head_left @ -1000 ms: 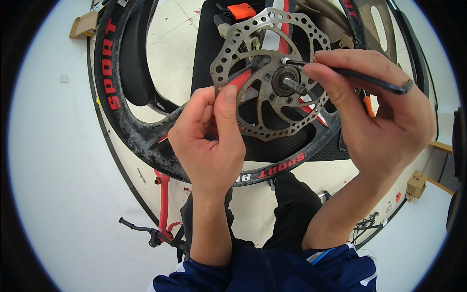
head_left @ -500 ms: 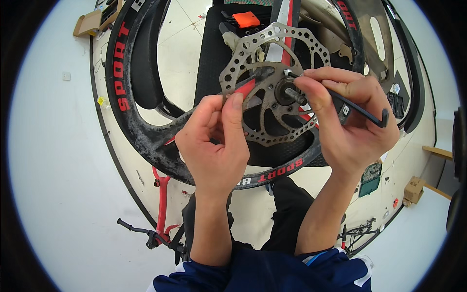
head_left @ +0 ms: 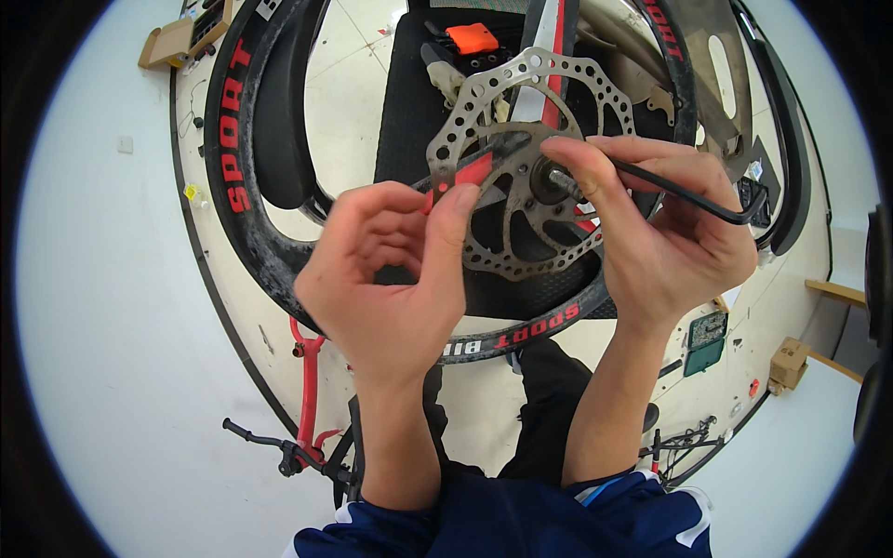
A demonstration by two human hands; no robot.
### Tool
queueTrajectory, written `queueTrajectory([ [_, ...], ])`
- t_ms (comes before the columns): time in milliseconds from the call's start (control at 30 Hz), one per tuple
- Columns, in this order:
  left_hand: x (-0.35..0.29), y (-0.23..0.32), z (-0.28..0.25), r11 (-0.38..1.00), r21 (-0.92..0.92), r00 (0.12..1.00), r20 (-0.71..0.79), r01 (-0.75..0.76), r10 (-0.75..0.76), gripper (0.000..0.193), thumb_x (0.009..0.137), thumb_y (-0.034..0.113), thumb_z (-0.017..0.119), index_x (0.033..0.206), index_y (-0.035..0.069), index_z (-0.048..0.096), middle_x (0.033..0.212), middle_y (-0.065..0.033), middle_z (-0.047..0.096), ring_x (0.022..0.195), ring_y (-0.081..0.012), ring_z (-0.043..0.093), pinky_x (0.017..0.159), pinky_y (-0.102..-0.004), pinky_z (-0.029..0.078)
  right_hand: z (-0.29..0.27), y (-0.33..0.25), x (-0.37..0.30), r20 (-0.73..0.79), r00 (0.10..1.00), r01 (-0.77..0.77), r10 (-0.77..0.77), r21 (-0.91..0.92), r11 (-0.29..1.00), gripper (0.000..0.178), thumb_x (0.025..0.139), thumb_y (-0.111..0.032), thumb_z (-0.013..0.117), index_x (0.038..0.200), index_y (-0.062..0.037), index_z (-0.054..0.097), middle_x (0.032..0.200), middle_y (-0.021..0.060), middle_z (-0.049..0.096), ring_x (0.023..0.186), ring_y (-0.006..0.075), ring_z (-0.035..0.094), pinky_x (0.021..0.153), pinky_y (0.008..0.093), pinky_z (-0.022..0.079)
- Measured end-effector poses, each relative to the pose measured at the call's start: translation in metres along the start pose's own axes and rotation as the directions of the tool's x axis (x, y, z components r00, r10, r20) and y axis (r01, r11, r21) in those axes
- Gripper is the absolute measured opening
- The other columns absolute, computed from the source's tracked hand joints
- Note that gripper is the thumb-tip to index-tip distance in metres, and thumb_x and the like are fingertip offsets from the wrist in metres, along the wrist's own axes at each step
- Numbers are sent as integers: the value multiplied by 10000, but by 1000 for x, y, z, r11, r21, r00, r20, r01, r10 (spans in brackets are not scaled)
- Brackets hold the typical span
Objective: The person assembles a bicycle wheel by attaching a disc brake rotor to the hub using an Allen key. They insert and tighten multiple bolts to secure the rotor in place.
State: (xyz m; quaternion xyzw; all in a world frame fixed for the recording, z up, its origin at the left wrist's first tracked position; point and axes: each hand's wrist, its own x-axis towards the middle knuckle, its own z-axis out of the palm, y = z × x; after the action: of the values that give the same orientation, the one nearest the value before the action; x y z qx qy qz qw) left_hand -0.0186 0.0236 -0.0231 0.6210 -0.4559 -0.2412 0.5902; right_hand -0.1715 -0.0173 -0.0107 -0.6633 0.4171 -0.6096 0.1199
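Observation:
A black mag wheel (head_left: 244, 209) with red lettering lies in front of me, and a perforated metal brake disc (head_left: 453, 138) sits over its hub. My left hand (head_left: 386, 279) pinches the disc's left edge between thumb and forefinger, its other fingers curled. In my right hand (head_left: 665, 232) is a black L-shaped hex key (head_left: 688, 192), its bent end sticking out to the right. The key's tip and the disc bolt near it are hidden by my right thumb. Just below that thumb a threaded axle (head_left: 564, 182) juts from the hub.
Under the wheel is a black textured seat (head_left: 395, 121), bearing an orange item (head_left: 472, 38) and a pale glove-like item (head_left: 443, 79). A red bike frame (head_left: 311, 391) with handlebars stands lower left. On the floor at right are a green case (head_left: 705, 358) and a cardboard box (head_left: 790, 361).
My left hand has shifted slightly left and down along the disc's edge. The hex key has turned, its bent end now pointing up and right; my right thumb now covers the bolt.

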Motion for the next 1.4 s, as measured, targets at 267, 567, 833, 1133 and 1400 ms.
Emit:
queueTrajectory([
  [267, 13, 20, -5, 874, 263, 911, 174, -410, 375, 285, 724, 14, 818, 954, 15, 648, 913, -34, 626, 698, -73, 482, 615, -208, 383, 0, 2, 2, -19, 998, -54, 55, 23, 998, 193, 705, 44, 837, 824, 39, 685, 812, 99, 708, 668, 114, 674, 583, 174, 519],
  [567, 12, -6, 8, 984, 74, 982, 117, -159, 150, 206, 872, 24, 693, 1051, -46, 618, 675, -12, 592, 608, -36, 502, 577, -165, 418, 10, 9, -1, -47, 997, -62, 66, 72, 995, 196, 721, 79, 806, 856, 47, 669, 798, 90, 714, 665, 99, 674, 620, 187, 545],
  [833, 9, -12, 13, 981, 68, 980, 102, -180, 172, 214, 873, 33, 695, 1048, -58, 613, 594, -3, 560, 546, -38, 520, 534, -177, 421, 5, 11, 2, 30, 999, 39, -41, 63, 997, 162, 756, 110, 754, 870, 84, 642, 893, 173, 728, 747, 180, 723, 676, 246, 589],
  [1133, 10, -17, 13, 970, 102, 974, 73, -220, 213, 228, 844, 40, 723, 1035, -41, 628, 579, 10, 540, 507, -53, 484, 499, -189, 394, -1, 3, -2, 94, 985, -155, 144, 119, 981, 168, 829, 125, 665, 992, 83, 660, 962, 157, 714, 818, 179, 709, 736, 244, 567],
  [1400, 10, -20, 12, 975, 81, 978, 66, -205, 200, 220, 841, 48, 727, 1028, -28, 639, 586, 10, 555, 506, -60, 487, 486, -201, 395, -2, 4, 0, 118, 986, -134, 121, 106, 985, 139, 804, 93, 722, 928, 73, 662, 921, 137, 716, 799, 161, 697, 726, 253, 577],
])
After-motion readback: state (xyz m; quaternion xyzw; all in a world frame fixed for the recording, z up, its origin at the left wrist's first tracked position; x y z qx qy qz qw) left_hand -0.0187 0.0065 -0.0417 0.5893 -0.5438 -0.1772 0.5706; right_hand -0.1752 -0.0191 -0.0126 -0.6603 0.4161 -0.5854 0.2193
